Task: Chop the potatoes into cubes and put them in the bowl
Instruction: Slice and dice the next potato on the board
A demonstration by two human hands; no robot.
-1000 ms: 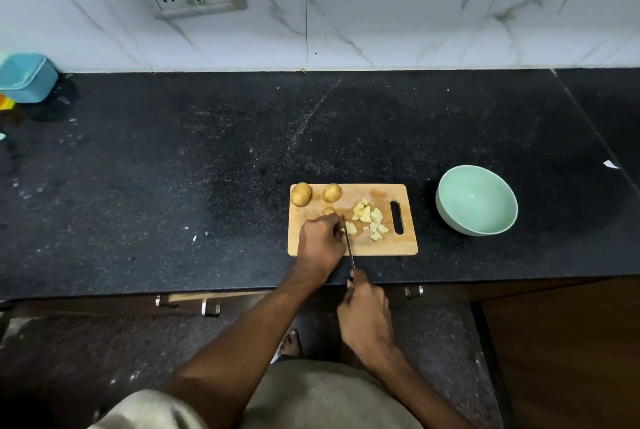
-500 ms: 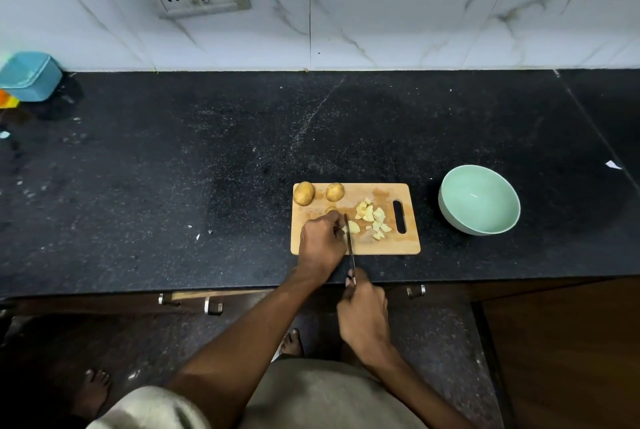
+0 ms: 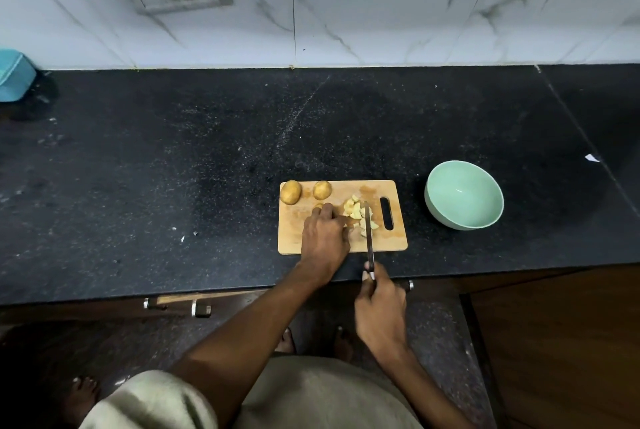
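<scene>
A wooden cutting board (image 3: 298, 231) lies near the counter's front edge. Two whole potatoes (image 3: 290, 192) (image 3: 322, 190) sit at its far left corner. My left hand (image 3: 323, 238) presses down on a potato piece (image 3: 318, 207) that is mostly hidden under the fingers. A pile of pale potato cubes (image 3: 353, 210) lies at the board's right, by the handle slot. My right hand (image 3: 381, 311) grips the handle of a knife (image 3: 369, 238), whose blade lies across the cube pile. A mint-green bowl (image 3: 464, 195) stands empty to the right of the board.
The black granite counter (image 3: 173, 169) stretches left and behind the board. A blue container (image 3: 14, 74) sits at the far left against the marble wall. A white scrap (image 3: 591, 158) lies at the far right. Drawer handles (image 3: 201, 308) and bare feet show below.
The knife has shifted right, from beside my left hand's fingers to over the cube pile. My right hand moved right with it. My left hand stays on the potato piece.
</scene>
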